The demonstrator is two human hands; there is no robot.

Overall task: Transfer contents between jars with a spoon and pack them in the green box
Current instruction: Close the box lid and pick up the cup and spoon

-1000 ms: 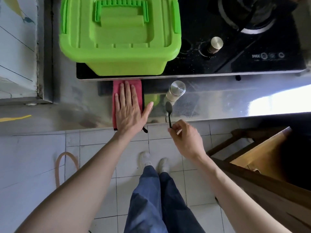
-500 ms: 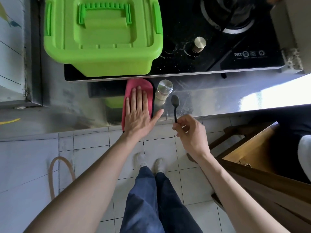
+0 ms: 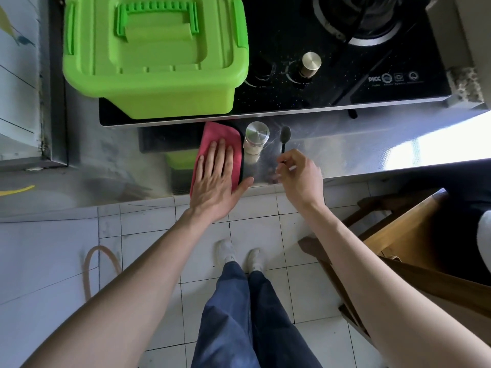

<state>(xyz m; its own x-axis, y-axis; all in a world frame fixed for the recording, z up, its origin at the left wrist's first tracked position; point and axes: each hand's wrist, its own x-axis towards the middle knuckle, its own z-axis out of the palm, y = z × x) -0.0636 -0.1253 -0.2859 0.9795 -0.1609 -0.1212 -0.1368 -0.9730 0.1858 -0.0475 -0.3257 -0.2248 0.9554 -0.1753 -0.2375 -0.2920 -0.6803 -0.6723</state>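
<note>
The green box (image 3: pixel 156 62) stands with its lid on at the left end of the black stove (image 3: pixel 345 83). A small jar with a steel lid (image 3: pixel 255 140) stands on the steel counter (image 3: pixel 345 144) just in front of the stove. My left hand (image 3: pixel 218 179) lies flat, fingers straight, on a red cloth (image 3: pixel 216 134) left of the jar. My right hand (image 3: pixel 299 173) pinches the handle of a dark spoon (image 3: pixel 284 136), whose bowl points away from me, right of the jar.
A brass stove knob (image 3: pixel 310 62) and a burner (image 3: pixel 364 19) sit right of the box. A wooden chair (image 3: pixel 414 235) stands at the lower right. A sink edge (image 3: pixel 53 102) lies to the left. My feet (image 3: pixel 239 256) are on the tiled floor.
My left hand and the red cloth have slid right along the counter, closer to the jar. My right hand keeps the spoon beside the jar.
</note>
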